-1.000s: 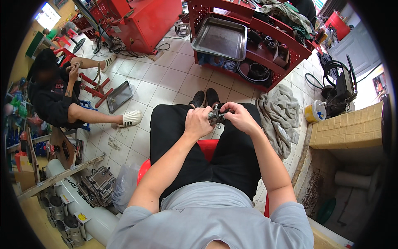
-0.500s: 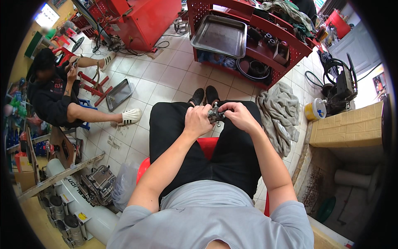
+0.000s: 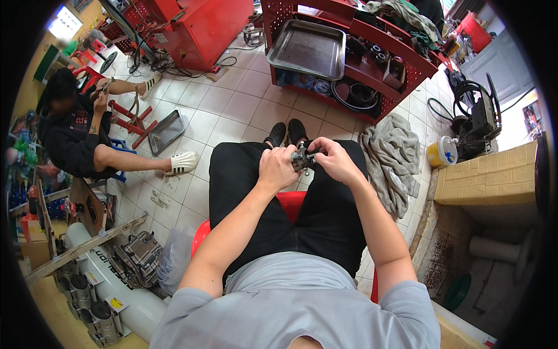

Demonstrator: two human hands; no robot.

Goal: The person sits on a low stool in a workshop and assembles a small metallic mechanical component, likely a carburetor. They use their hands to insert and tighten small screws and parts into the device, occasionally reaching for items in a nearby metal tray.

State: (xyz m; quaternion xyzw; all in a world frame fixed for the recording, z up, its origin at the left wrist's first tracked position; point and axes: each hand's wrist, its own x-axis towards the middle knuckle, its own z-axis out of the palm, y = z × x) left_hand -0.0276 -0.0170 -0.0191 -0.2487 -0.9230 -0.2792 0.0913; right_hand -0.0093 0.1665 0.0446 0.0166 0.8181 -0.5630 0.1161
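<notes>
Between my knees I hold a small dark metal part (image 3: 300, 159) with round openings and short metal stubs, much like a carburetor. My left hand (image 3: 277, 168) wraps round its left side, back of the hand up. On the other side, my right hand (image 3: 333, 161) has thumb and forefinger pinched at a thin pale rod-like piece that meets the part. My fingers partly hide the part, so I cannot tell whether that piece is fixed in it.
Ahead stands a red tool cart (image 3: 401, 93) with a metal tray (image 3: 308, 49). A grey cloth (image 3: 392, 163) lies on the tiles at right, near a white-and-yellow bucket (image 3: 442, 152). At left, a seated person (image 3: 75, 134) works beside another tray (image 3: 167, 132).
My right fingertips have drawn slightly up and back, showing more of the part's side and the thin piece. My left hand keeps its hold. The part has turned a little.
</notes>
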